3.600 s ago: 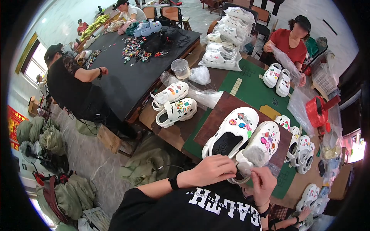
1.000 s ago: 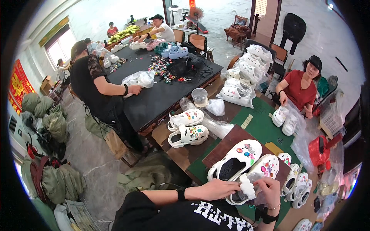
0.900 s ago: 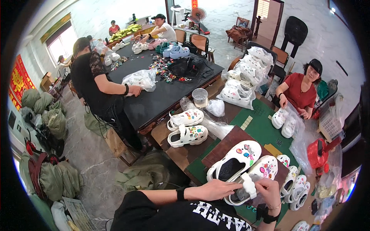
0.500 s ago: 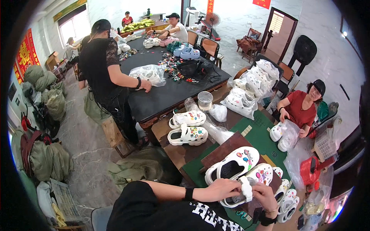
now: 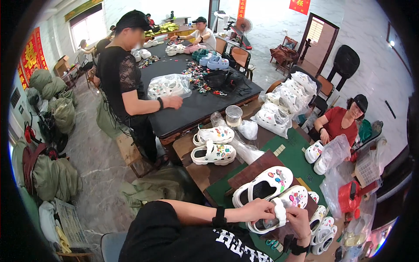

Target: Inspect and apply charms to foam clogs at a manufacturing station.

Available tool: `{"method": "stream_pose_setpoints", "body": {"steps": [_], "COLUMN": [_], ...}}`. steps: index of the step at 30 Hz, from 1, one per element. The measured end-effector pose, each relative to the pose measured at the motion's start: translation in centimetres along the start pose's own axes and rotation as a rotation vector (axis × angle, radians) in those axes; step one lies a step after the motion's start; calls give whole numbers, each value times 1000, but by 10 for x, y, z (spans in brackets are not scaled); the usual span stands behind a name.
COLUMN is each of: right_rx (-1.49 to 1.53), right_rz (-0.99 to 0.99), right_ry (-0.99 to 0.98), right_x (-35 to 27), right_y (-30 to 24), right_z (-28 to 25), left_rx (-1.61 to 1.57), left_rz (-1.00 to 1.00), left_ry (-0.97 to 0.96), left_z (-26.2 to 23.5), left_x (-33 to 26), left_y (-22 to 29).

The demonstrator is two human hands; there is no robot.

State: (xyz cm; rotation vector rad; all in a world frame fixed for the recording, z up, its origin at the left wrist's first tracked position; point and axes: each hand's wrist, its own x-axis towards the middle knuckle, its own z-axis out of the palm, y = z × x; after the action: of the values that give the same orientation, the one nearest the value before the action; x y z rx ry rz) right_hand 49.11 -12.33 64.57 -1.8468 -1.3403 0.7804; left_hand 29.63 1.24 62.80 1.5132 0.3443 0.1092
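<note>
Both hands on one clog strap rn

Using the brown board [image 5: 252, 168] on the green-covered tabletop [image 5: 299, 155] as ref. At its near side, L hand [image 5: 260, 210] has fingers pinched on a chunky white strap [image 5: 279, 212]; R hand [image 5: 298, 221] is pinching the same strap from the other side, so neither's open much. Strap's at the heel end of the charm-covered clog [image 5: 297, 195], toe pointing away over the board. Its mate [image 5: 279, 178] is just beside it, to the L, also on the board. Another white pair [image 5: 221, 154] sits L of the board, clear tub [image 5: 234, 114] beyond it, more clogs [image 5: 322, 228] to its R.
</note>
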Motion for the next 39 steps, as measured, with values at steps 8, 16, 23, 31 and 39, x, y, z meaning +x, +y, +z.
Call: {"method": "stream_pose_setpoints", "body": {"steps": [8, 16, 23, 31, 39], "right_rx": [-15, -82, -112, -204, 43], "right_rz": [-24, -49, -45, -90, 62], "right_ry": [22, -129, -132, 32, -38], "right_x": [-3, 4, 1, -5, -15], "right_y": [-17, -14, -12, -14, -18], "right_z": [1, -10, -5, 8, 1], "left_rx": [285, 121, -5, 32, -15], "left_rz": [40, 2, -56, -48, -39], "left_ry": [-83, 7, -8, -45, 26], "left_z": [-9, -5, -3, -3, -1], "left_x": [-19, -24, -11, -11, -14], "left_y": [6, 3, -4, -5, -1]}}
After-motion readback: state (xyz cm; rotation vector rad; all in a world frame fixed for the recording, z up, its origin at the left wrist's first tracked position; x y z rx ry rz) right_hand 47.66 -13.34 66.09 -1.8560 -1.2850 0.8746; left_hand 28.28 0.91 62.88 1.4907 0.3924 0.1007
